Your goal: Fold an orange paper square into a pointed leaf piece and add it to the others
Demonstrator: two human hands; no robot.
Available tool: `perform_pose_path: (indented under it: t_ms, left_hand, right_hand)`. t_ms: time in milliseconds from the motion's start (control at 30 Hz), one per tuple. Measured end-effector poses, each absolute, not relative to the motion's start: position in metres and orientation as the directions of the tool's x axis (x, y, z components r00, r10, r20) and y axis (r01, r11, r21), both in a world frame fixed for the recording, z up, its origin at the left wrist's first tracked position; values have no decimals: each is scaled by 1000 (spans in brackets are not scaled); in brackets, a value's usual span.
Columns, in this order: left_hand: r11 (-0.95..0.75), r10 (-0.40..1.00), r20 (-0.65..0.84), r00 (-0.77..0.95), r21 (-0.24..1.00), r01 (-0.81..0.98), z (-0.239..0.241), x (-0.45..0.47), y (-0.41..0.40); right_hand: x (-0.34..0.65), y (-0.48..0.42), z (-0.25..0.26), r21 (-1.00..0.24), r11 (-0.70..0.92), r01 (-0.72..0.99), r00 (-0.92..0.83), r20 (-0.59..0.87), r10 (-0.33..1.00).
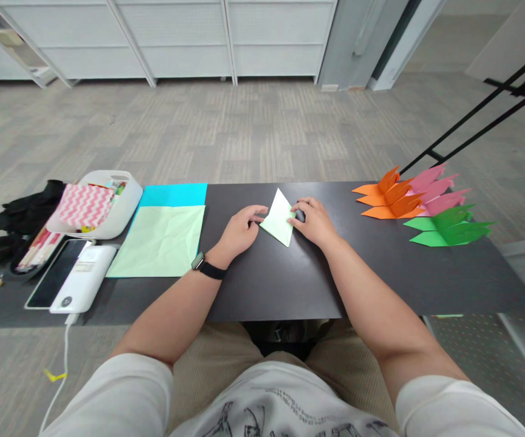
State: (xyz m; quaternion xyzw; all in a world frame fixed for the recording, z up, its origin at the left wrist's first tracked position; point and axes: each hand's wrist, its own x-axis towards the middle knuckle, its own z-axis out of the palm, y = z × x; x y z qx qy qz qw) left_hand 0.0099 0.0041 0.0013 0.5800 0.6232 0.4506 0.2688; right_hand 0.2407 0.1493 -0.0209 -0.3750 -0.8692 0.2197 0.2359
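Note:
A small pale green folded paper (278, 220), with a pointed top and slanted lower edge, lies on the dark table between my hands. My left hand (240, 230) rests at its left corner, fingers stretched towards it and slightly apart; a watch (208, 266) is on that wrist. On the other side, my right hand (313, 221) has its thumb and fingertips at the paper's right edge, curled as if gripping it. To the left lies a stack of pale green square sheets (159, 243), with a blue sheet (175, 195) showing behind.
Folded paper shapes in orange (392, 197), pink (439, 188) and green (448, 227) stand at the right of the table (271, 291). At the left are a white basket (125, 209), a phone (55, 276), a white power bank (84, 279) with cable, and black cloth (30, 209).

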Motion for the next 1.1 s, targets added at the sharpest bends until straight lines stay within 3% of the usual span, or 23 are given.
perform_pose_path:
  t_ms: [167, 267, 367, 433, 567, 733, 933, 1100]
  left_hand:
    - [-145, 947, 216, -236, 947, 285, -8, 6, 12]
    - [-98, 954, 124, -272, 989, 110, -9, 3, 16]
    - [-54, 977, 43, -211, 997, -48, -6, 4, 16]
    - [-72, 988, 64, -138, 996, -52, -6, 6, 15]
    - [-164, 978, 187, -89, 960, 225, -9, 6, 13]
    - [-213, 952, 303, -39, 750, 626, -2, 3, 12]
    - [-115, 975, 221, -21, 584, 803, 5, 1, 11]
    - [-165, 976, 213, 50, 567, 807, -2, -5, 10]
  right_hand:
    - [240, 149, -20, -559, 610, 562, -602, 230, 765]
    - [239, 150, -20, -556, 608, 567, -604, 221, 766]
    - [239, 150, -19, -546, 611, 573, -606, 219, 764]
    - [238, 149, -18, -536, 618, 575, -613, 218, 759]
    - [236, 144, -14, -513, 650, 561, -653, 208, 728]
    - [234, 138, -10, -522, 669, 528, -688, 200, 698]
    - [236, 134, -4, -537, 710, 455, -752, 195, 629]
    - [237, 131, -1, -522, 737, 430, -791, 176, 586]
